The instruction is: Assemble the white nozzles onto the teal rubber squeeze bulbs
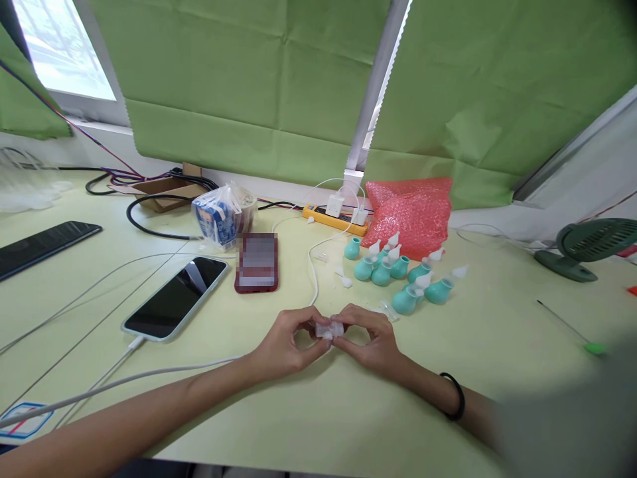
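- Clear plastic piece (329,329) is held between the fingertips of both hands, low over the pale yellow-green table (348,425).
- The left hand (286,345) pinches the piece's left end with thumb and forefinger, its other fingers curled under.
- The right hand (371,338) pinches the right end the same way. A black band (455,396) circles its wrist.
- Just beyond the right fingers lies a small clear part (387,309).
- Past that part stands a cluster of teal bulbs (405,275) with white tips, and behind them a red bubble-wrap bag (411,209).
- Beyond the left fingers lies a red phone (256,265), its face blurred, so nothing on it can be read.
- Farther left of those fingers is a dark-screened phone (176,297) with a white lead plugged in.
- A white cable (314,272) runs from near the fingertips up to a yellow power strip (333,216).
- A blue carton (213,219) in a clear bag carries print too small to read.
- A sticker (22,419) with a blue and red border, well left of the hands, is not legible either.
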{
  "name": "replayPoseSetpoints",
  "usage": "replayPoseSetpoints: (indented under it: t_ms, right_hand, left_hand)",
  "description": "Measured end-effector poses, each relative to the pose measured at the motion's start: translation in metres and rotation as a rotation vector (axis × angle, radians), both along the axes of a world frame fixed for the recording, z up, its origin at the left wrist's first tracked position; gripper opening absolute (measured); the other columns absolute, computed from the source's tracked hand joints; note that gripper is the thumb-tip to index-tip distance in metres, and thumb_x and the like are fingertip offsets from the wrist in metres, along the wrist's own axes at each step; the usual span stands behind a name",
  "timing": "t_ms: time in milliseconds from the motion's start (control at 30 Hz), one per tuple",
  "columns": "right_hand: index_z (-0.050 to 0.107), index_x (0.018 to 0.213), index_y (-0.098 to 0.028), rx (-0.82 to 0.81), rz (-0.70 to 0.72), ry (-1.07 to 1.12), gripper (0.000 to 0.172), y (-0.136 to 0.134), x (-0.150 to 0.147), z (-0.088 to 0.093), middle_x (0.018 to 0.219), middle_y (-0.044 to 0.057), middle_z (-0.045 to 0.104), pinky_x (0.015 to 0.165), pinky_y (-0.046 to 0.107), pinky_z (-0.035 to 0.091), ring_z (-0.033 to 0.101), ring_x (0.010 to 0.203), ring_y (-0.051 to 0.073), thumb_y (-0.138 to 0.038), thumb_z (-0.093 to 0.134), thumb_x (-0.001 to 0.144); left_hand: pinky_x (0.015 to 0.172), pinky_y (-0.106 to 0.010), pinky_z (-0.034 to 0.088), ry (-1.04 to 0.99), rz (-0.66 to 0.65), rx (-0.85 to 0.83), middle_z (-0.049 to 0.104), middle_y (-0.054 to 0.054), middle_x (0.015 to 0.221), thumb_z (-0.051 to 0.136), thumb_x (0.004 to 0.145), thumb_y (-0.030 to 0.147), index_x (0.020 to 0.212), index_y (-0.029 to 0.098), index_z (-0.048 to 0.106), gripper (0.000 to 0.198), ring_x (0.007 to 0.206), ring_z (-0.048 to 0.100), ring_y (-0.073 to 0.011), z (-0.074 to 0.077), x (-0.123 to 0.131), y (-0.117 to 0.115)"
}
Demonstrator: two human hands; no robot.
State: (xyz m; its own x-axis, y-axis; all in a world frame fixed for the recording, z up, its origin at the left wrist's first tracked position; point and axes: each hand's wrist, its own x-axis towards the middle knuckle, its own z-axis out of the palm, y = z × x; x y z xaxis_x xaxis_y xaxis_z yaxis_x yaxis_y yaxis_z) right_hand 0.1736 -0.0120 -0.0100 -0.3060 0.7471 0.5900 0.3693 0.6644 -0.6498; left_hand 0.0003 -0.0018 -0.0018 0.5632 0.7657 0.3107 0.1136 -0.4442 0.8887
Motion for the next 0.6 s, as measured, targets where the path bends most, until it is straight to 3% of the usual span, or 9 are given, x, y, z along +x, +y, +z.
replayPoseSetpoints:
  t_ms: [300,467,600]
  right_hand:
    - [0.061,0.087,-0.022,0.061,0.027,-0.025,0.024,0.001,0.001,-0.003,0.069,0.002,0.062,0.056,0.027,0.047,0.056,0.061,0.014,-0.015,0.062,0.065]
    - [0.059,0.087,-0.022,0.099,0.038,-0.053,0.023,-0.001,0.000,-0.003,0.067,0.002,0.061,0.056,0.027,0.047,0.056,0.060,0.014,-0.016,0.061,0.065]
    - [0.056,0.096,-0.021,0.193,0.054,-0.189,0.030,-0.002,0.002,0.012,0.077,0.004,0.063,0.061,0.029,0.048,0.057,0.069,0.015,-0.018,0.060,0.066]
  left_hand:
    - [0.060,-0.023,0.042,0.055,0.000,-0.017,0.059,-0.003,0.070,0.051,0.075,0.025,0.075,0.012,0.057,0.014,0.066,0.053,-0.0133,0.003,-0.002,0.000]
    - [0.056,-0.021,0.040,0.069,0.017,0.072,0.057,-0.002,0.064,0.054,0.071,0.023,0.072,0.012,0.054,0.011,0.058,0.050,-0.0108,0.000,-0.001,-0.001]
    - [0.053,-0.020,0.039,0.092,0.023,0.075,0.055,-0.001,0.062,0.052,0.073,0.026,0.070,0.013,0.051,0.014,0.055,0.048,-0.0098,-0.001,0.000,-0.001]
